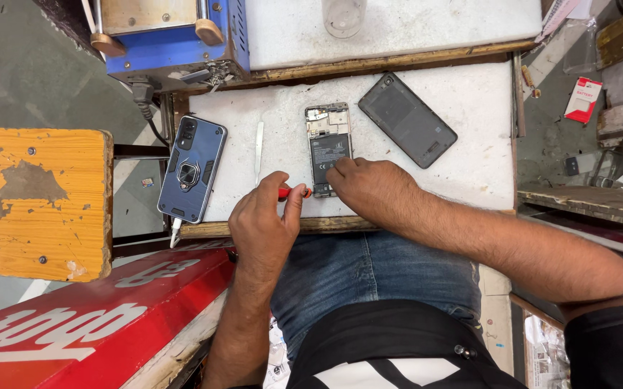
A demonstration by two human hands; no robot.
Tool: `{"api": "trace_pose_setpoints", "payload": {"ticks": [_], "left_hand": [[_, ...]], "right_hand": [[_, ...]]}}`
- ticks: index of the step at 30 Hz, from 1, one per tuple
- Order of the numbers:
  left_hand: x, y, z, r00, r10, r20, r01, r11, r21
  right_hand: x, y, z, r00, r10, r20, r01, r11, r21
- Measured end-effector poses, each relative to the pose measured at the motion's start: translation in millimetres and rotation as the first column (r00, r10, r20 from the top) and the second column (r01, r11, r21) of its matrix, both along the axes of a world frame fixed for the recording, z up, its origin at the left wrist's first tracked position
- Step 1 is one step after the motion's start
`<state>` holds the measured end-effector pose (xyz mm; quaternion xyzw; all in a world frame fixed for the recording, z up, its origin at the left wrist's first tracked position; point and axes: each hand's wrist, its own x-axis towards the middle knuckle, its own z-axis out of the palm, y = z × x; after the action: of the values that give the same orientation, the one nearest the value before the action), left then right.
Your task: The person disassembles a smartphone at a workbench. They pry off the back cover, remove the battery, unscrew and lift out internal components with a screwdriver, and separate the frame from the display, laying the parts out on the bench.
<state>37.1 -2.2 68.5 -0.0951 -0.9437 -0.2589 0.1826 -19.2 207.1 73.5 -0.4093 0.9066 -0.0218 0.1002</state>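
Note:
An opened phone [328, 140] lies face down on the white work surface [470, 101], its battery and circuit board exposed. My right hand [372, 189] rests on its lower end, fingertips touching the battery. My left hand [264, 220] grips a red-handled screwdriver [291, 192] whose tip points at the phone's bottom edge. The phone's dark grey back cover [407, 119] lies apart, up and to the right.
A blue phone in a rugged ring case [192, 168] overhangs the surface's left edge. A thin white pry tool [259, 150] lies beside it. A blue machine [171, 39] and a clear jar [343, 16] stand behind. An orange wooden stool [41, 202] is at left.

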Motion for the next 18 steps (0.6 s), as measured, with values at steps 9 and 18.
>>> {"api": "trace_pose_setpoints", "payload": {"ticks": [9,18], "left_hand": [[2,6,6,1.000,0.010,0.008,-0.011,1.000,0.018],[8,18,28,0.971,-0.239,-0.024,0.240,0.971,0.021]], "right_hand": [[7,2,-4,0.997,-0.002,-0.083,0.002,1.000,0.005],[9,-2,1,0.979,0.133,-0.154,-0.104,0.978,0.184]]}}
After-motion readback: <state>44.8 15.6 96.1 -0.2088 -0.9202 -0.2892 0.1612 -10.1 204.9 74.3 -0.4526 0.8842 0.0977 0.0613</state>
